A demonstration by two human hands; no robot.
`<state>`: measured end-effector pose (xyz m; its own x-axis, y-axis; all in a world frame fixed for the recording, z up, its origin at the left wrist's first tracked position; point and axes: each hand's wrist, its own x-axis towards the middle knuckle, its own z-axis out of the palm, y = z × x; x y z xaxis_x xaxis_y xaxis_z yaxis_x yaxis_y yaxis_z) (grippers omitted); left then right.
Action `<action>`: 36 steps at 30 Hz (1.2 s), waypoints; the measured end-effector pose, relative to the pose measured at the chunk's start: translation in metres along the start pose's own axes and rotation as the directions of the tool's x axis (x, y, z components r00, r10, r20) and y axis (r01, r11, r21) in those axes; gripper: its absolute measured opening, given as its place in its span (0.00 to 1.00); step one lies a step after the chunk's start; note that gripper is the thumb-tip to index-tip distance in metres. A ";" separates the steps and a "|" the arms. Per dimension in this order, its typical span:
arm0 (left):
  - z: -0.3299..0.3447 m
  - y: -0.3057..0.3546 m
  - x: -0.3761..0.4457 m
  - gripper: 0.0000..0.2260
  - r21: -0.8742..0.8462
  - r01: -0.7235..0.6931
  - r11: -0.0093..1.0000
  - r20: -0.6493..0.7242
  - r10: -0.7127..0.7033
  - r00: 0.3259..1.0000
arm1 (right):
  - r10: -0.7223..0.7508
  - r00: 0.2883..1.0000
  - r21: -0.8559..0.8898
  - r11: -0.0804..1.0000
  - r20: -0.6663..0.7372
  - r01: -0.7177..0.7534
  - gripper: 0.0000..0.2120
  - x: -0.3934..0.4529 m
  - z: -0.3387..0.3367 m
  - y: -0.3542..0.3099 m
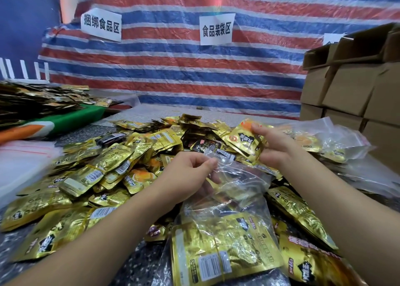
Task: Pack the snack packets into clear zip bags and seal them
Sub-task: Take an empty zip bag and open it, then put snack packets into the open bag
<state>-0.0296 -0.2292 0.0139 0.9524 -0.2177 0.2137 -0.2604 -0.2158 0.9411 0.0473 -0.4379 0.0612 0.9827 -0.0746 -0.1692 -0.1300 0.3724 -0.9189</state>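
Two hands work over a heap of gold snack packets (pixel 112 162), too many to count, spread across the worktop (pixel 134 264). The left hand (pixel 190 173) pinches the mouth of one clear zip bag (pixel 233 201), which hangs below its fingers (pixel 207 163) with at least two packets inside. The right hand (pixel 279 147) grips one gold packet (pixel 246 140), just above the bag's opening. Two paper signs (pixel 216 28) hang behind.

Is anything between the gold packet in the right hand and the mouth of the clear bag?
Nothing visible. The right hand holds a gold packet just above the clear zip bag, whose mouth the left hand pinches open.
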 end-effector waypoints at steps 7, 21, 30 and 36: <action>-0.004 0.003 -0.001 0.10 -0.066 -0.016 0.998 -0.002 0.016 1.000 | -0.126 0.990 0.258 0.960 0.067 0.105 0.13 -0.043 -0.017 0.000; -0.002 0.009 -0.008 0.08 -0.030 -0.095 0.995 0.039 0.096 0.995 | -0.318 0.924 0.384 0.897 0.213 0.220 0.14 -0.078 -0.034 0.023; -0.003 0.008 -0.009 0.08 -0.015 -0.161 0.987 0.091 0.162 0.983 | -0.365 0.885 0.288 0.915 0.289 0.283 0.20 -0.073 -0.036 0.025; -0.001 0.008 -0.007 0.10 0.004 -0.168 0.986 0.013 0.168 0.986 | -0.320 0.842 0.017 0.938 0.434 0.347 0.14 -0.075 -0.044 0.024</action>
<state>-0.0385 -0.2285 0.0203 0.8928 -0.2635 0.3654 -0.4176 -0.1796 0.8907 -0.0355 -0.4636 0.0362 0.9263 0.2197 0.3062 0.2217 0.3393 -0.9142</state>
